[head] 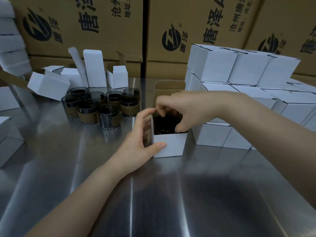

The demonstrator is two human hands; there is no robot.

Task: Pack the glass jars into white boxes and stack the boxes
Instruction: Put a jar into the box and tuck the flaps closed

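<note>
In the middle of the frame an open white box (168,145) stands upright on the shiny metal table (119,194). Its top flap (169,86) sticks straight up at the back. Inside the box sits a dark glass jar (166,124), and you can see only its round top.

Your left hand (136,142) holds the box from the left side. The thumb presses on the front wall and the fingers wrap the left wall up to the rim, so this hand is clamped on the box.

Your right hand (177,106) reaches in from the right, over the open top. Its fingers are curled down into the box at the jar's rim. You cannot tell if they grip the jar or only touch it.

To the left of the middle, a bunch of dark glass jars (100,105) with brown bands waits on the table, close together. Behind them, in the upper left, stand empty white boxes (94,72) with their flaps open, and one lies on its side.

On the right of the frame, closed white boxes (239,72) are stacked in rows, touching each other. Big brown cartons (196,23) with black print fill the top of the frame.
</note>
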